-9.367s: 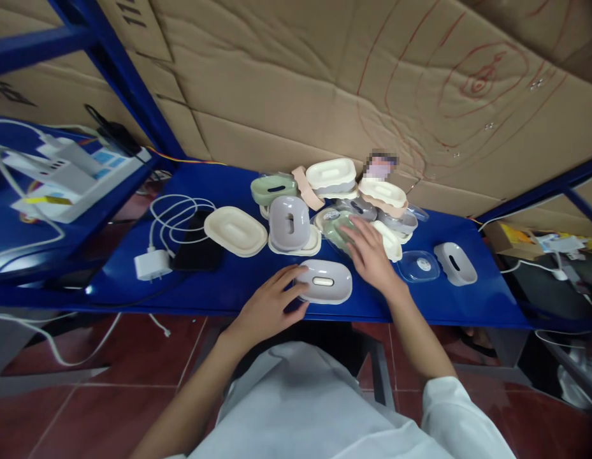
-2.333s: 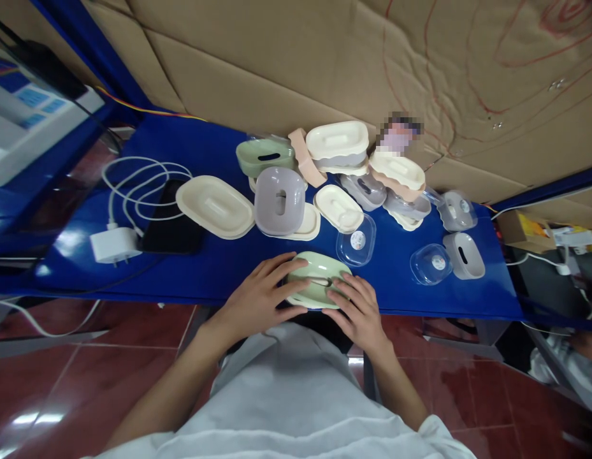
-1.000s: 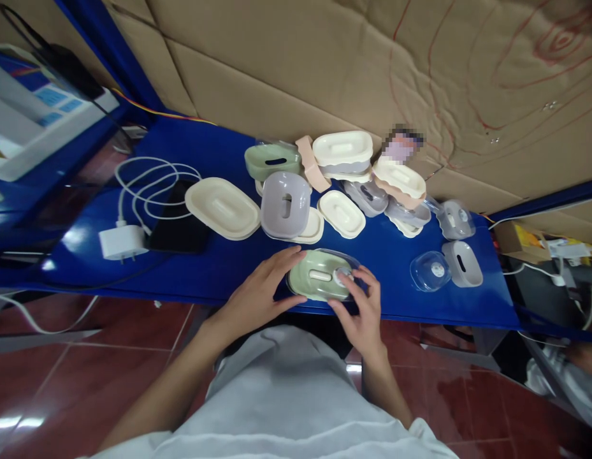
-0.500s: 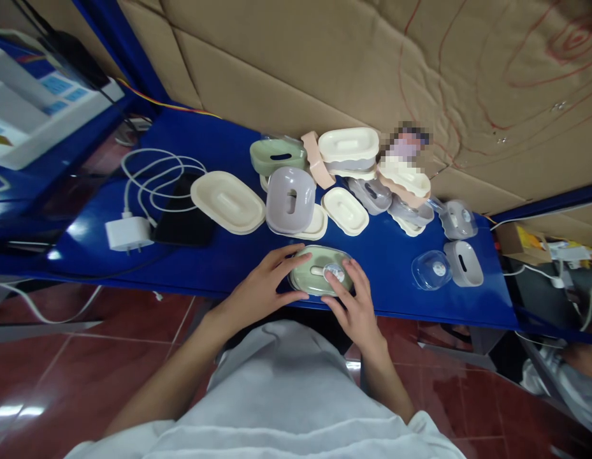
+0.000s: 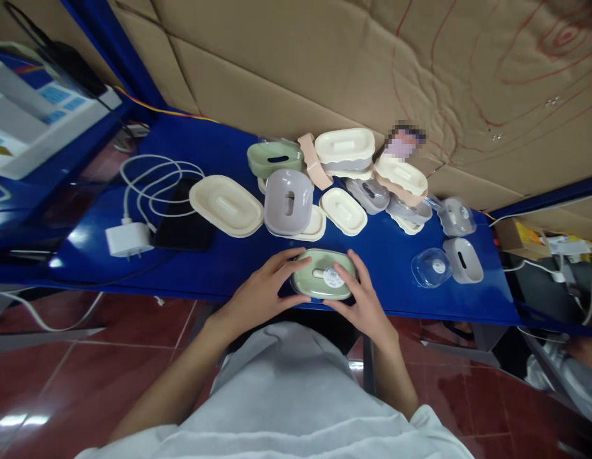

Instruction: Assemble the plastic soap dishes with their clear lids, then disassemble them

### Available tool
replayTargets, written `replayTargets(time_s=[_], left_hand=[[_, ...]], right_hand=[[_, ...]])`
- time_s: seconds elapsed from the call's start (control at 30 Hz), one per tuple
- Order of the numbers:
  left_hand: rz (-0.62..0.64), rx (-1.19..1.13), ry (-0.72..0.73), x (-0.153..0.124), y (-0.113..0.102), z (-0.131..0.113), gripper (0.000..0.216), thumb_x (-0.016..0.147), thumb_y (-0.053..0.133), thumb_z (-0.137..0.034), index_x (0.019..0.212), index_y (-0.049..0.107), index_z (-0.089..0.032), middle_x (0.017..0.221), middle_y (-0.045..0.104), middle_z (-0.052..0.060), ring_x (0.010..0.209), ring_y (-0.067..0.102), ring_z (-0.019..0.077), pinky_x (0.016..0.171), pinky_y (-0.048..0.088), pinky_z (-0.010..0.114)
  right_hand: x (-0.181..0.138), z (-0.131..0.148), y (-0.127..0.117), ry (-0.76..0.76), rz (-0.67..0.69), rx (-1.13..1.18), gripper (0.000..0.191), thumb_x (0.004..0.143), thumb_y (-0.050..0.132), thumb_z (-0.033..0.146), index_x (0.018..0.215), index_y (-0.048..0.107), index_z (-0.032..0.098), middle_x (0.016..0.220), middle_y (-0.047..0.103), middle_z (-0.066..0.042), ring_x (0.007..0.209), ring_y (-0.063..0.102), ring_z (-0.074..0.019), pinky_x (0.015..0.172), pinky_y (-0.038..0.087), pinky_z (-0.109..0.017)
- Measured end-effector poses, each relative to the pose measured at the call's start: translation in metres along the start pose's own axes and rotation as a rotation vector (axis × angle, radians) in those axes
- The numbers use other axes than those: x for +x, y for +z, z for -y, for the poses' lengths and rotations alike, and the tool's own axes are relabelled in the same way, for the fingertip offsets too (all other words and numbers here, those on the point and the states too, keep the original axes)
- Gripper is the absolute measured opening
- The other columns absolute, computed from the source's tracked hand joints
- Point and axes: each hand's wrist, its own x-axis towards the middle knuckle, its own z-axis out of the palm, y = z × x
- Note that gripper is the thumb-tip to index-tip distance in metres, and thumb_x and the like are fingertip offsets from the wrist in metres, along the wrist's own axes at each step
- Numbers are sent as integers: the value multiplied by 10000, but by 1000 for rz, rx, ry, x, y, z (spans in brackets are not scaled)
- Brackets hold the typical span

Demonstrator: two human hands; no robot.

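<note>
A pale green oval soap box (image 5: pixel 315 284) under a clear lid lies near the front edge of the table, with a round white sticker (image 5: pixel 332 276) on its top. My left hand (image 5: pixel 264 284) grips its left end, thumb at the near side and fingers at the far side. On the right end, my right hand (image 5: pixel 365 296) holds it the same way, a finger lying by the sticker. Just beyond are a lilac slotted box (image 5: pixel 288 220), a cream oval lid (image 5: pixel 343 210) and a larger cream oval piece (image 5: pixel 226 205).
Behind stand a green slotted box (image 5: pixel 264 167), a peach band (image 5: pixel 315 162) and stacked cream pieces (image 5: pixel 346 145). A clear cover (image 5: pixel 430 268) and a grey slotted box (image 5: pixel 462 261) sit at right. At left are a white charger (image 5: pixel 128 239) with cable and a black flat object (image 5: pixel 183 226).
My right hand has shifted outward, its fingers moving from the lid's top to the right end of the box. My left hand keeps its place on the box.
</note>
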Motion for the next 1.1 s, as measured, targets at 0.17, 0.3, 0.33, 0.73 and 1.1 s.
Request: replayTargets(time_s=[0.17,0.3,0.33,0.73,1.1], left_hand=[[32,-25,0,0,-6,-3,725,995,721,-449,1623,371,-358,1672,456,68,1532,485,274,1274,443,466],[16,-21,-8,1,-9,-6,594,1043,640,-428,1590,427,-340,1623,513,74,1488,539,271,1245,480,470],[20,-9,-13,2,-8,-6,536,1053,620,-422,1560,468,-336,1604,532,72,1465,562,268,1226,501,468],[-26,97,27,5,-3,-4,295,1080,569,-394,1332,672,-282,1454,651,81,1319,669,252,1152,566,447],[-40,139,25,5,-1,-6,287,1077,587,-379,1328,679,-278,1422,668,84,1310,675,255,1137,580,447]], right_hand=[[-7,-13,-11,-62,-168,-43,753,906,841,416,1583,515,364,1720,367,-95,1541,466,-334,1226,491,-505],[-45,-79,-78,86,-527,-378,810,828,897,490,1538,570,278,1599,508,-165,1472,526,-380,1199,460,-579],[-60,-107,-104,160,-644,-488,863,787,914,541,1523,586,233,1565,530,-196,1465,521,-404,1193,444,-597],[-128,-295,-214,924,-865,-623,745,893,675,690,1271,709,49,1197,585,-321,1195,587,-450,939,444,-589],[-103,-200,-128,555,-585,-772,640,973,584,694,1350,738,199,1566,538,-249,1447,491,-437,1125,344,-588]])
